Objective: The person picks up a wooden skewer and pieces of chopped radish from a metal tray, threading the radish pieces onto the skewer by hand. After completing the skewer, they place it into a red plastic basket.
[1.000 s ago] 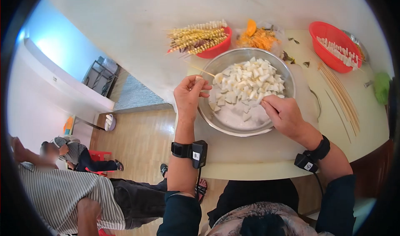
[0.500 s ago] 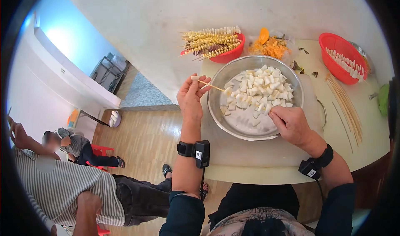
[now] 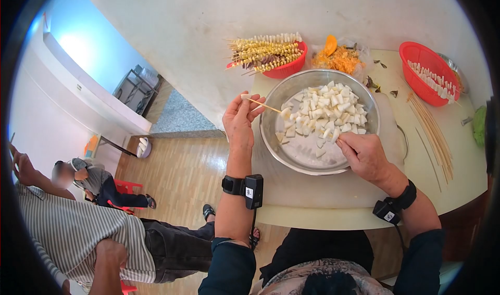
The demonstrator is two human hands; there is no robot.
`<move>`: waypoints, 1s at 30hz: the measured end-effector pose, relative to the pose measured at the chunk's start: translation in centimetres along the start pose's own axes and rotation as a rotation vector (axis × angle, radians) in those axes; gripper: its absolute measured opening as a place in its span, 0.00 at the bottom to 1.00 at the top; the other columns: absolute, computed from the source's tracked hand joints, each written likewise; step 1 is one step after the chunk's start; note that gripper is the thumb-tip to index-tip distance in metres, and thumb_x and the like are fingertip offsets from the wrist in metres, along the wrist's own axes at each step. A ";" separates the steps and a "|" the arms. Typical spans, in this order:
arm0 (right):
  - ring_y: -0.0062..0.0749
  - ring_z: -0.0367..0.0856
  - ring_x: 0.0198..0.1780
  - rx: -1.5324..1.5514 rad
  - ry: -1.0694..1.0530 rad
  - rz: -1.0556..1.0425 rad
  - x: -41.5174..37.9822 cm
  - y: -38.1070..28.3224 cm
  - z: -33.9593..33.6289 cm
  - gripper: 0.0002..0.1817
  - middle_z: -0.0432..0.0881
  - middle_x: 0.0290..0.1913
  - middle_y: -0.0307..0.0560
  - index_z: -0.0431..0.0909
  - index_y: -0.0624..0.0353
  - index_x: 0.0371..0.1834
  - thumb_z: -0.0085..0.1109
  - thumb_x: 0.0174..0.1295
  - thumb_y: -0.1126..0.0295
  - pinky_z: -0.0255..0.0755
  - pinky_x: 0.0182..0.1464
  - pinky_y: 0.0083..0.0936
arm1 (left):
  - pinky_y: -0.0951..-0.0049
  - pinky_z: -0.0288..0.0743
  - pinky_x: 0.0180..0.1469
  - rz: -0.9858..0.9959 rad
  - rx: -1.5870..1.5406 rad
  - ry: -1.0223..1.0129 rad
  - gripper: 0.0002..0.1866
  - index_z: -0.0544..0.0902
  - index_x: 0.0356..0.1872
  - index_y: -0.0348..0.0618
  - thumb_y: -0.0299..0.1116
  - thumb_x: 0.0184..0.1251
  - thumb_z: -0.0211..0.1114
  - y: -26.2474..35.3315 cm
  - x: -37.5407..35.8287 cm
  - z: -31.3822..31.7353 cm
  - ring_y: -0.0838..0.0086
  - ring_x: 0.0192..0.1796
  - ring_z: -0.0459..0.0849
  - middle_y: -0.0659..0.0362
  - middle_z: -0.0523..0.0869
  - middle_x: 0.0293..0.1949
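My left hand [image 3: 238,126] pinches a thin bamboo skewer [image 3: 266,105], held slanting over the left rim of a wide metal bowl [image 3: 267,148]. One white chunk [image 3: 245,96] is at the skewer's upper left end, by my fingertips; the other end reaches down to the pieces in the bowl. Cut white vegetable pieces [image 3: 333,107] are heaped in the bowl. On the right, my right hand [image 3: 367,154] is closed at the near right rim, thumb and index finger together on a white piece [image 3: 335,134].
Behind the bowl, a red basket [image 3: 297,67] holds loaded skewers [image 3: 265,53], beside orange shreds [image 3: 341,60]. To the right are another red basket [image 3: 416,60] and loose bamboo skewers [image 3: 432,139]. A cutting board [image 3: 312,193] lies under the bowl. Two people are at left.
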State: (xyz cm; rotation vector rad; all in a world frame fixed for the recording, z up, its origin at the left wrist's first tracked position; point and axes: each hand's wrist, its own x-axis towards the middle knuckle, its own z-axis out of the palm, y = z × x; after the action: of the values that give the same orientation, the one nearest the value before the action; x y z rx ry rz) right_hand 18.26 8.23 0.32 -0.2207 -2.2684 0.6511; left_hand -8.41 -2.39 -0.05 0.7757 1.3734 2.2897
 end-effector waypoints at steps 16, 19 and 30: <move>0.46 0.75 0.19 -0.022 -0.015 0.001 -0.1 0.2 0.0 0.05 0.75 0.17 0.50 0.74 0.60 0.27 0.55 0.59 0.72 0.67 0.22 0.36 | 0.74 0.83 0.39 0.077 0.185 -0.013 0.16 0.70 0.53 0.27 0.28 0.70 0.53 -0.1 -0.1 0.2 0.64 0.41 0.85 0.47 0.82 0.41; 0.46 0.75 0.19 -0.023 -0.012 -0.002 -0.2 0.2 0.0 0.05 0.75 0.18 0.51 0.74 0.60 0.27 0.55 0.59 0.72 0.67 0.22 0.36 | 0.74 0.83 0.39 0.089 0.219 -0.015 0.15 0.71 0.52 0.28 0.29 0.70 0.53 -0.1 -0.1 0.3 0.64 0.40 0.86 0.47 0.82 0.41; 0.46 0.75 0.20 -0.028 -0.016 -0.008 -0.2 0.1 0.0 0.06 0.75 0.18 0.50 0.72 0.61 0.26 0.55 0.59 0.72 0.67 0.22 0.36 | 0.77 0.82 0.35 0.209 0.353 -0.020 0.14 0.74 0.52 0.30 0.25 0.70 0.51 -0.4 -0.2 0.4 0.71 0.38 0.85 0.51 0.82 0.39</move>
State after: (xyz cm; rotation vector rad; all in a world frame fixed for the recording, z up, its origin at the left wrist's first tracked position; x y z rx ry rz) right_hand 18.40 8.27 0.16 -0.2210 -2.2933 0.6196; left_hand -8.00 -1.97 -0.30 1.0934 1.7910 2.2055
